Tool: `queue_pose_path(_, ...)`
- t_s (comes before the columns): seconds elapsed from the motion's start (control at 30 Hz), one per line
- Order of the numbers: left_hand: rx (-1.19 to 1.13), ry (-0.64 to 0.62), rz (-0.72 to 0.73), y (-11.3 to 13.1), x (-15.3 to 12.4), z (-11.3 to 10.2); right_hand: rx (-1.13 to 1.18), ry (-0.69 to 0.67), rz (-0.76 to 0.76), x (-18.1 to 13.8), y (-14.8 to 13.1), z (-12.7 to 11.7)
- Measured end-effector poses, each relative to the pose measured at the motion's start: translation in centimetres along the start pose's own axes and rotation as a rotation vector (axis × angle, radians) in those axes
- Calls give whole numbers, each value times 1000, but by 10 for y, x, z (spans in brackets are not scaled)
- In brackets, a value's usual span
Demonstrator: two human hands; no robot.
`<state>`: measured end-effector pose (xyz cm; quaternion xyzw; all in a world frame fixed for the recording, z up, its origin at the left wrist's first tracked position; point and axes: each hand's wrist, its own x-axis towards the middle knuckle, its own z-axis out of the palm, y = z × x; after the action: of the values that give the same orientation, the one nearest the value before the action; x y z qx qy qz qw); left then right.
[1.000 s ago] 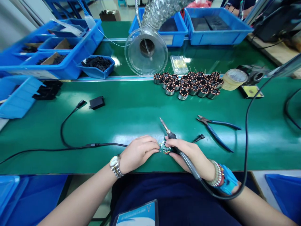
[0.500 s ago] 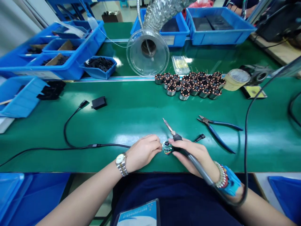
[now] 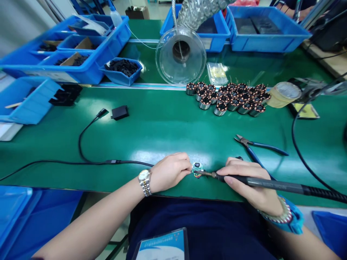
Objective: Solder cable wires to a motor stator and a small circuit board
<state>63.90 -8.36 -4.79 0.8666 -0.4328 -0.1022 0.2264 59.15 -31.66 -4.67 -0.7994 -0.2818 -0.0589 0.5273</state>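
My left hand pinches the left edge of a small round green circuit board near the front edge of the bench. A dark component sits on the board, and coloured wires show at its lower side. My right hand is closed round the handle of a soldering iron, held nearly level. Its tip points left and meets the board's lower right part; exact contact cannot be made out. A black cable runs in from the left and disappears behind my left hand.
Diagonal cutters lie beyond my right hand. Several copper-wound stators stand farther back, beside a yellowish jar. A clear fume hood hangs behind them. A black box and blue parts bins are on the left.
My right hand has let go of the board and moved right. The soldering iron has swung from pointing away to pointing left, its tip now at the board. The view has shifted slightly.
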Motion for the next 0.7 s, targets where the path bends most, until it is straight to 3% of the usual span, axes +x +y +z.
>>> queue_pose_path(0.7,4,7,-8,0,0,1,14,-21,39,0,1,6)
